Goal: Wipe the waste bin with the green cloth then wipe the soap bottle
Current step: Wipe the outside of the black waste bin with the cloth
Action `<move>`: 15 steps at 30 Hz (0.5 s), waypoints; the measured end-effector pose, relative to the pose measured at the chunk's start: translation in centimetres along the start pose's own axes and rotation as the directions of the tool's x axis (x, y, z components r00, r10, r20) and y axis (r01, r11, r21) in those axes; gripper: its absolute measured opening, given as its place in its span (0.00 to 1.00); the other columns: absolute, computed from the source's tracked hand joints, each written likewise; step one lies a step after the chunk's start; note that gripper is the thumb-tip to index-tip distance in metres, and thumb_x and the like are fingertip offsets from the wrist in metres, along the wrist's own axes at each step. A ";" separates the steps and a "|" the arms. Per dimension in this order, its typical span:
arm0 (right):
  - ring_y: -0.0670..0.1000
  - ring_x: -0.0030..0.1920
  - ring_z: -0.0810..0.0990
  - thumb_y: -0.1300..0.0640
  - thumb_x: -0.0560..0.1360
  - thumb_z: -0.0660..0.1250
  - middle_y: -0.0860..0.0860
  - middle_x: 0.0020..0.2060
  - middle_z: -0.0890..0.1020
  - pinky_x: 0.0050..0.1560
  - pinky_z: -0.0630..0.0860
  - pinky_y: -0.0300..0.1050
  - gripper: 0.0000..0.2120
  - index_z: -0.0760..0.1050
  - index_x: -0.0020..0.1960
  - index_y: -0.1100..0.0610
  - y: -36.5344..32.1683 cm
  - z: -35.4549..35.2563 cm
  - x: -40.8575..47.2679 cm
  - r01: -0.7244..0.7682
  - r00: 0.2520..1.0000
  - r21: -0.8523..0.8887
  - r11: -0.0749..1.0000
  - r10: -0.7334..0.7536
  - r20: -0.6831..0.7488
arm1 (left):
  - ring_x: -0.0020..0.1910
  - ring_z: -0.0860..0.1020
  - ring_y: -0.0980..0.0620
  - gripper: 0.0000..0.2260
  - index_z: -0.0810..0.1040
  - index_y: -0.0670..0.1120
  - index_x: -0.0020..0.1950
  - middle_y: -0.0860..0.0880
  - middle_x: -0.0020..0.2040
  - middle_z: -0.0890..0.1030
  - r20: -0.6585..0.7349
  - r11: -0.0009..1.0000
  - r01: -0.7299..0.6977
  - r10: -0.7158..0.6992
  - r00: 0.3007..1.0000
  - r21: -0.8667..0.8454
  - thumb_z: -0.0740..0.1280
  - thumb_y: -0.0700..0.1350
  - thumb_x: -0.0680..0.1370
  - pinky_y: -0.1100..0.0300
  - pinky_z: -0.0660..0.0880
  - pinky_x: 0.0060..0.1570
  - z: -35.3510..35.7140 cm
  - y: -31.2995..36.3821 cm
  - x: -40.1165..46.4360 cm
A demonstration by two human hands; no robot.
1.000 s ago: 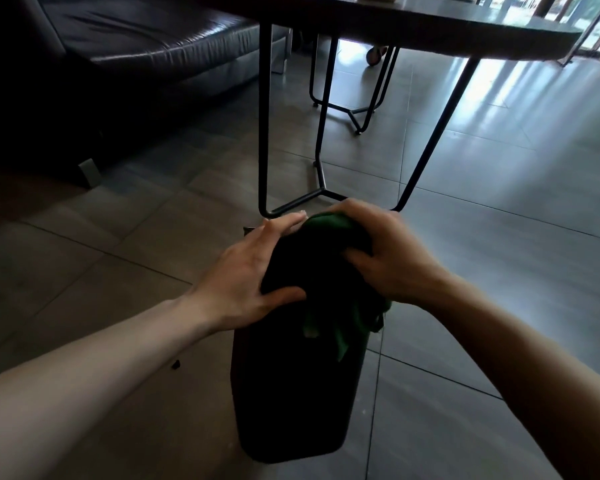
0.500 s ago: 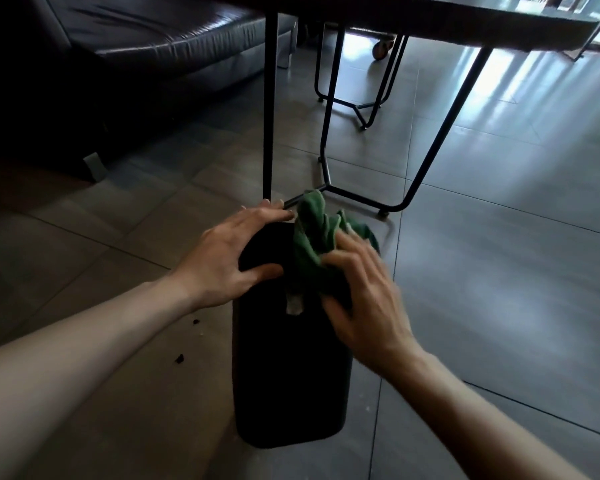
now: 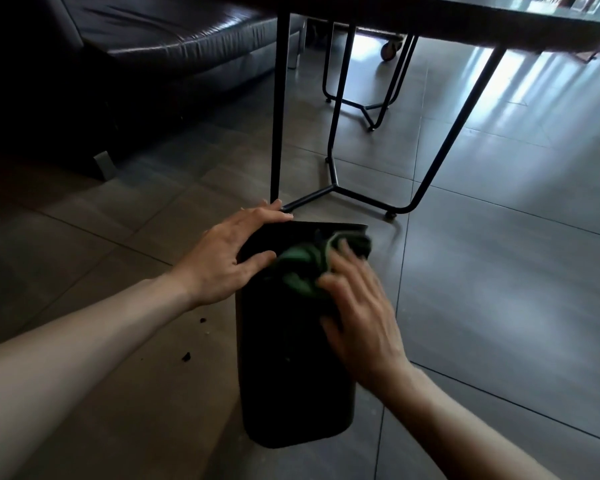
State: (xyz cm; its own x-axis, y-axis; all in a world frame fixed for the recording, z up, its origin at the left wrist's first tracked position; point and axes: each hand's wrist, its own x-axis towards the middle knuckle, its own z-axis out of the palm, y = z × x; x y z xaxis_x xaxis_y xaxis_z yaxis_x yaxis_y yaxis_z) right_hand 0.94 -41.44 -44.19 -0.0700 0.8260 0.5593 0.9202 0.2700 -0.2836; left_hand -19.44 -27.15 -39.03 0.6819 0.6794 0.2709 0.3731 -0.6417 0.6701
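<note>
- Head view: a black waste bin [image 3: 291, 358] stands on the tiled floor [image 3: 499, 271], just in front of a black metal table leg frame [image 3: 333, 192].
- The left hand [image 3: 229, 258] rests on the bin's upper left edge, its fingers [image 3: 267, 214] spread along the rim and the thumb laid on the near face, apparently steadying the bin.
- The right hand [image 3: 357, 306] presses the green cloth [image 3: 305, 265] against the top of the bin; its fingers [image 3: 343, 251] are loosely spread over the bunched cloth, though blur hides how tightly they grip.
- The cloth lies crumpled across the bin's top, towards its right side.
- Dark crumbs [image 3: 186, 356] lie on the floor just left of the bin.
- Judging by this, the first step is under way: the top is being wiped, and whether the bin's sides are done cannot be told.
- The soap bottle is nowhere in view, so that second wipe is still to come.
</note>
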 end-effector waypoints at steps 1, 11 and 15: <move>0.61 0.81 0.61 0.64 0.73 0.72 0.59 0.75 0.72 0.75 0.67 0.67 0.22 0.71 0.64 0.55 -0.1 -0.3 1.3 -0.084 0.996 0.047 0.995 0.085 -0.019 | 0.78 0.62 0.60 0.24 0.70 0.62 0.72 0.62 0.77 0.66 -0.001 1.000 -0.003 0.003 1.000 0.014 0.69 0.44 0.80 0.51 0.59 0.78 0.0 0.0 0.0; 0.60 0.81 0.62 0.58 0.85 0.60 0.54 0.77 0.72 0.74 0.69 0.64 0.08 0.77 0.58 0.50 -2.4 2.1 -8.2 0.399 0.890 -0.067 0.915 -0.368 0.268 | 0.78 0.62 0.58 0.22 0.70 0.62 0.72 0.61 0.77 0.67 0.013 0.999 0.045 -0.045 0.999 0.031 0.67 0.45 0.81 0.45 0.62 0.76 -0.9 -0.3 -0.5; 0.59 0.78 0.68 0.58 0.85 0.60 0.55 0.75 0.73 0.70 0.74 0.59 0.07 0.76 0.60 0.52 -1.0 0.7 -5.9 0.273 0.950 -0.016 0.962 -0.266 0.165 | 0.78 0.62 0.58 0.22 0.70 0.62 0.71 0.62 0.77 0.67 0.013 0.999 0.039 -0.039 0.999 0.017 0.67 0.45 0.81 0.45 0.61 0.77 -0.8 -0.2 -0.7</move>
State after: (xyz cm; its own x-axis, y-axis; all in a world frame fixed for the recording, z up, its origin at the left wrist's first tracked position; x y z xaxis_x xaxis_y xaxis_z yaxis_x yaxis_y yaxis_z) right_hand 0.16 -46.24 -47.81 -0.3752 0.7942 0.4780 0.8722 0.4770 -0.1080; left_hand -20.48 -27.16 -38.81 0.6748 0.6994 0.2356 0.4099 -0.6206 0.6684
